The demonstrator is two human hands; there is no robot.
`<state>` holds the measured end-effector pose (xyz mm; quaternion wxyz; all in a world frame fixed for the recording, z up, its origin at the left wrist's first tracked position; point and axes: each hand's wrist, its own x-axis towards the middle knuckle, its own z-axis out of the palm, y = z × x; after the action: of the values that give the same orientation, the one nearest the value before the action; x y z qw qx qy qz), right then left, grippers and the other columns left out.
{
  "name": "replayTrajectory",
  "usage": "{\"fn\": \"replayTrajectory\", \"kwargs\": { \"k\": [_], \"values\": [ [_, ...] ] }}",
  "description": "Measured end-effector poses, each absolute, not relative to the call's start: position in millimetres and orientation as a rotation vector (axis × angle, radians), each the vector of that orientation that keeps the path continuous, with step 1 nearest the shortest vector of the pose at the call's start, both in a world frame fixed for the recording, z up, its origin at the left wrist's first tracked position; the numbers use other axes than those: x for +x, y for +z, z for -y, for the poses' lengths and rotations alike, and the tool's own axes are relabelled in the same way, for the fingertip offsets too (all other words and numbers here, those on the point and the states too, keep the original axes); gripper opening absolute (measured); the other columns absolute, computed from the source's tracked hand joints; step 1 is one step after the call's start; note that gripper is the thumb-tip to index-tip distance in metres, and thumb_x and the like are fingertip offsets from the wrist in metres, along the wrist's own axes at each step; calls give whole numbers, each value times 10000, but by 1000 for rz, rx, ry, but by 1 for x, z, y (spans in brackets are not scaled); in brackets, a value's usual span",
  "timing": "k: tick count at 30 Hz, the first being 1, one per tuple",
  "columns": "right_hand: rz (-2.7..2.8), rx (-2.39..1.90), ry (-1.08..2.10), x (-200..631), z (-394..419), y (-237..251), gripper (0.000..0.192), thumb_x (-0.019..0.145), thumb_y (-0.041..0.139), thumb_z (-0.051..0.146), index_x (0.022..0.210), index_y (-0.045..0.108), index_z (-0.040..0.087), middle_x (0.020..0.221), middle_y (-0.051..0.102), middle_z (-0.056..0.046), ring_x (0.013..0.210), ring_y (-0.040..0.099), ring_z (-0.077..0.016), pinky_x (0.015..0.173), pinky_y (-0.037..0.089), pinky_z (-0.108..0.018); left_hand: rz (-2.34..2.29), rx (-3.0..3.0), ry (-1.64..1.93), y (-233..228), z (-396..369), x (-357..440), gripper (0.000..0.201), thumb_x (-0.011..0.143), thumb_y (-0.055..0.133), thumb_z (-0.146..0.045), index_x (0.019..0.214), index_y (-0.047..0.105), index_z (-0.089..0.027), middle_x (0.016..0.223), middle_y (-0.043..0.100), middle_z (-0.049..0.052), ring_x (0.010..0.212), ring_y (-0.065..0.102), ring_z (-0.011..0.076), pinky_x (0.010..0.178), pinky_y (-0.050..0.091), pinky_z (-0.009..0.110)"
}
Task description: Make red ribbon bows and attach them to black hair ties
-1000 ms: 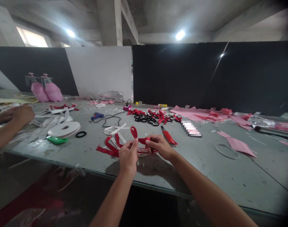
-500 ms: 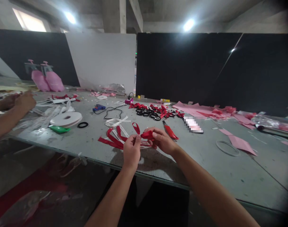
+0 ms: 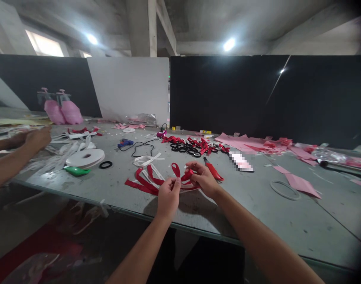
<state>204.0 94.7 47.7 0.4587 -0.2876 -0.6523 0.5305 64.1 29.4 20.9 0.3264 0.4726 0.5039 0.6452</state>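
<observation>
Both hands pinched on one red ribbon piece, near the bench's front edge.

Left hand (image 3: 168, 194) was closed, thumb and fingers gripping the looped end of the red ribbon (image 3: 183, 176); right hand (image 3: 203, 179) gripped its other end, just beside. More red strips (image 3: 143, 184) lay on the bench (image 3: 257, 209) under and left of the hands. Red-handled cutter (image 3: 213, 172) sat just behind the right hand. White tape roll (image 3: 85, 157) and black ring (image 3: 105, 164) lay toward the left edge, near a co-worker's hand (image 3: 38, 138).
</observation>
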Motion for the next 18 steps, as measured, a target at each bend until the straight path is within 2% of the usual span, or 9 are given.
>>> {"fn": "replayTrajectory", "kwargs": {
  "k": [5,8,13,18],
  "values": [
    [1706,-884,962,204,-100,41,258,782,503,264,1015,581,187,780,605,-2,485,450,-86,464,359,-222,-1325,1364,1624,20,-27,65,316,872,541,-457,814,629,-160,685,641,32,660,587,174,621,434,253],
    [1799,-998,665,206,-102,39,212,782,528,254,969,609,197,775,620,-12,567,504,-119,547,372,-241,-1346,1402,1602,20,-27,65,310,878,535,-454,810,613,-162,707,647,37,687,589,184,651,425,262],
    [1924,-1190,229,208,-101,40,139,801,570,285,895,637,209,630,598,-5,600,521,-163,591,302,-267,-1390,1417,1614,17,-30,65,306,899,491,-450,788,566,-174,659,592,12,642,541,174,626,383,263],
    [1992,-1315,-42,202,-95,43,186,866,498,307,948,625,198,637,653,-27,559,548,-172,541,216,-267,-1387,1407,1630,17,-32,66,288,889,491,-423,730,520,-185,629,531,-7,626,493,164,619,353,264]
  ]
}}
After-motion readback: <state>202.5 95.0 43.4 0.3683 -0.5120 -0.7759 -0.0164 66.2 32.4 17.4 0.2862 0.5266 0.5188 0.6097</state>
